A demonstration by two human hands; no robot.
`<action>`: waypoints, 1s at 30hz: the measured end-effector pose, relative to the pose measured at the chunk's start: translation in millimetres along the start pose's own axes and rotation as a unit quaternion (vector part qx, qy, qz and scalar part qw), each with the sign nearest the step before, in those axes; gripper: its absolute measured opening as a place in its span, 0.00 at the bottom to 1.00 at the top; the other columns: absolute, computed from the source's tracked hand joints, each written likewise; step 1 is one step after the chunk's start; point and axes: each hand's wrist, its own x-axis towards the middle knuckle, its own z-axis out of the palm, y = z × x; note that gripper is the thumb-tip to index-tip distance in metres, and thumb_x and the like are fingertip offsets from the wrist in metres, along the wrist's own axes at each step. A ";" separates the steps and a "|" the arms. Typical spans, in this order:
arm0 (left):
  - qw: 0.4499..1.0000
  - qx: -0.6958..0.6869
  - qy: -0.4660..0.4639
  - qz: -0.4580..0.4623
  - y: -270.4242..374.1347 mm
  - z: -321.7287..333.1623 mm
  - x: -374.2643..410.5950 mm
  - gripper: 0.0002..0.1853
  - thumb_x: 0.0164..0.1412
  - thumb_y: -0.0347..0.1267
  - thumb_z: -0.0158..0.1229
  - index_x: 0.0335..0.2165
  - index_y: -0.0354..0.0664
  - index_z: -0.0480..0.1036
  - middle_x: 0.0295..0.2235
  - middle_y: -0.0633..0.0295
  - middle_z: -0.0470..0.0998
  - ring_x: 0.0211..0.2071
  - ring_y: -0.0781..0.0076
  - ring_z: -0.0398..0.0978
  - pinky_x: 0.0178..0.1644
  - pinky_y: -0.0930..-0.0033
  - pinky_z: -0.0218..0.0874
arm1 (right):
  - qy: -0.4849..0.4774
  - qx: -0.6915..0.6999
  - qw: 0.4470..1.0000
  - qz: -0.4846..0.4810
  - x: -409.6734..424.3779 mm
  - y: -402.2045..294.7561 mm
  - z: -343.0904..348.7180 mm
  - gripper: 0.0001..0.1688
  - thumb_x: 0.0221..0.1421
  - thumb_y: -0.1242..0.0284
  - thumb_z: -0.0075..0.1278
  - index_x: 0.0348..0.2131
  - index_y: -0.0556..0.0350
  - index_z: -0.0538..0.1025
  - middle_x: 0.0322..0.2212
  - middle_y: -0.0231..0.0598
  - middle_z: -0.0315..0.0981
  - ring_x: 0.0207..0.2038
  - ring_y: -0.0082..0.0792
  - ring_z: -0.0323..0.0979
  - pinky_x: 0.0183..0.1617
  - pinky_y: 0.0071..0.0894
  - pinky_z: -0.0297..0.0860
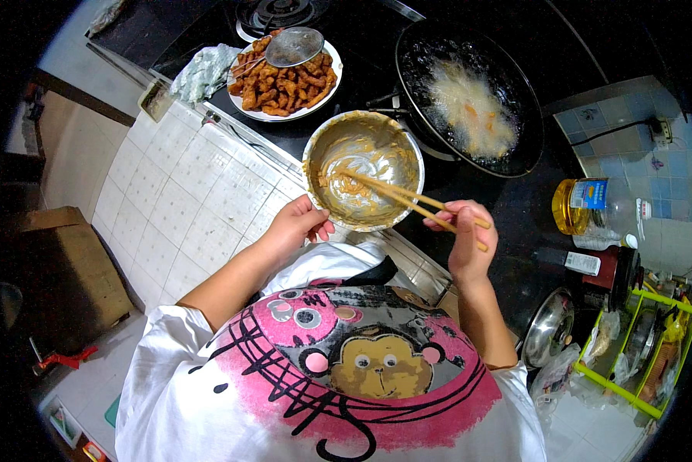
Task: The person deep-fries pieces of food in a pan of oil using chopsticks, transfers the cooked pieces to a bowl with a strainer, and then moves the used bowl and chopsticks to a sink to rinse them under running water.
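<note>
My left hand [301,223] grips the near left rim of a metal mixing bowl [317,201], whose inside is smeared with yellow-brown batter. Wooden chopsticks [406,199] are held in my right hand [468,237], just right of the bowl, their tips down in the batter remnants. Behind the bowl and to its right, pieces bubble in pale foam in the oil of a black wok [529,136]. A white plate [335,85] heaped with brown fried pieces [282,86] stands at the back left. Across the heap lies a round mesh skimmer [294,47].
A crumpled cloth [204,72] lies left of the plate. An unlit gas burner [277,12] is behind it. To the right are an oil bottle [571,206], a metal lid [548,329] and a green rack [611,384]. A cardboard box [72,277] stands on the left.
</note>
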 end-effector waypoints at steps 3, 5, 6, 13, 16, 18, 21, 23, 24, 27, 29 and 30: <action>1.000 0.001 0.002 -0.004 1.0 0.0 -1.5 0.04 0.52 0.29 0.43 0.29 0.41 0.61 0.18 0.64 0.71 0.17 0.81 0.67 0.20 0.82 0.55 | -0.032 -0.062 0.998 -0.007 -2.2 0.5 0.1 0.15 0.54 0.68 0.34 0.27 0.64 0.66 0.21 0.41 0.65 0.22 0.31 0.68 0.28 0.30 0.69; 1.000 0.002 0.004 0.003 1.4 1.0 -2.2 0.04 0.53 0.29 0.43 0.29 0.41 0.61 0.18 0.65 0.71 0.17 0.81 0.67 0.20 0.82 0.55 | -0.011 -0.054 0.998 -0.002 -1.9 -7.5 0.0 0.15 0.54 0.68 0.34 0.27 0.64 0.66 0.21 0.40 0.65 0.23 0.30 0.67 0.28 0.31 0.69; 1.000 0.002 0.006 0.006 1.3 1.2 -2.5 0.04 0.53 0.29 0.43 0.29 0.41 0.61 0.18 0.65 0.71 0.17 0.81 0.67 0.20 0.82 0.55 | 0.004 -0.049 0.999 -0.005 -1.4 -9.2 -0.5 0.15 0.54 0.68 0.34 0.27 0.64 0.66 0.21 0.40 0.65 0.23 0.30 0.67 0.28 0.31 0.69; 1.000 0.008 0.003 0.007 0.5 1.2 -1.5 0.04 0.53 0.29 0.42 0.28 0.42 0.61 0.18 0.65 0.71 0.16 0.82 0.67 0.19 0.82 0.55 | 0.049 0.016 0.998 0.031 1.6 -6.6 -4.0 0.13 0.53 0.71 0.35 0.29 0.65 0.66 0.22 0.41 0.65 0.24 0.30 0.67 0.28 0.30 0.70; 1.000 0.008 0.001 0.004 0.3 1.2 -0.6 0.04 0.53 0.29 0.42 0.28 0.42 0.61 0.18 0.66 0.71 0.16 0.82 0.67 0.19 0.83 0.55 | 0.049 0.041 0.997 0.052 3.0 -0.4 -1.9 0.13 0.53 0.70 0.35 0.29 0.65 0.66 0.21 0.42 0.65 0.22 0.32 0.67 0.27 0.29 0.69; 1.000 0.007 0.001 0.001 0.3 1.4 -0.5 0.04 0.53 0.29 0.42 0.28 0.42 0.61 0.18 0.66 0.71 0.16 0.82 0.67 0.18 0.83 0.55 | 0.046 0.042 0.996 0.070 4.3 1.9 -1.4 0.14 0.53 0.69 0.35 0.29 0.65 0.65 0.20 0.42 0.65 0.20 0.33 0.68 0.25 0.29 0.69; 1.000 0.013 -0.003 -0.003 1.5 0.6 -0.5 0.03 0.53 0.29 0.42 0.28 0.41 0.61 0.18 0.66 0.71 0.16 0.82 0.67 0.18 0.83 0.55 | 0.062 0.079 0.990 0.094 2.2 7.1 2.2 0.14 0.53 0.68 0.35 0.29 0.64 0.65 0.18 0.42 0.65 0.18 0.35 0.68 0.24 0.29 0.69; 1.000 0.013 -0.002 0.000 1.4 1.5 -0.3 0.04 0.53 0.29 0.42 0.28 0.41 0.61 0.18 0.66 0.71 0.16 0.83 0.67 0.18 0.83 0.55 | 0.079 0.088 0.987 0.106 -0.5 8.2 2.9 0.14 0.53 0.68 0.35 0.29 0.64 0.65 0.18 0.42 0.65 0.18 0.36 0.68 0.23 0.29 0.69; 1.000 0.013 -0.002 0.001 1.6 2.0 -0.2 0.04 0.53 0.29 0.42 0.27 0.41 0.62 0.18 0.66 0.71 0.16 0.83 0.67 0.18 0.84 0.55 | 0.088 0.092 0.986 0.111 -1.6 8.5 2.8 0.14 0.53 0.67 0.35 0.29 0.63 0.65 0.18 0.42 0.65 0.18 0.36 0.68 0.23 0.29 0.69; 1.000 0.015 -0.008 0.005 0.3 1.7 0.4 0.04 0.53 0.29 0.42 0.27 0.41 0.61 0.18 0.66 0.70 0.16 0.82 0.67 0.18 0.83 0.55 | 0.097 0.115 0.981 0.120 -2.5 9.0 2.5 0.15 0.53 0.67 0.35 0.28 0.62 0.65 0.18 0.42 0.66 0.18 0.36 0.68 0.22 0.30 0.69; 1.000 0.023 -0.006 0.001 -0.2 1.4 0.9 0.04 0.53 0.30 0.42 0.27 0.41 0.61 0.17 0.66 0.70 0.16 0.81 0.67 0.18 0.82 0.55 | 0.101 0.132 0.977 0.132 -0.8 9.5 0.3 0.15 0.53 0.66 0.35 0.28 0.62 0.65 0.18 0.42 0.65 0.17 0.36 0.68 0.22 0.30 0.69; 1.000 0.027 -0.005 -0.002 -0.3 1.3 1.3 0.04 0.53 0.30 0.42 0.27 0.41 0.61 0.17 0.66 0.70 0.16 0.81 0.67 0.18 0.82 0.55 | 0.104 0.140 0.975 0.137 -0.1 9.5 -1.4 0.15 0.53 0.66 0.35 0.28 0.62 0.65 0.18 0.42 0.65 0.17 0.36 0.68 0.21 0.30 0.69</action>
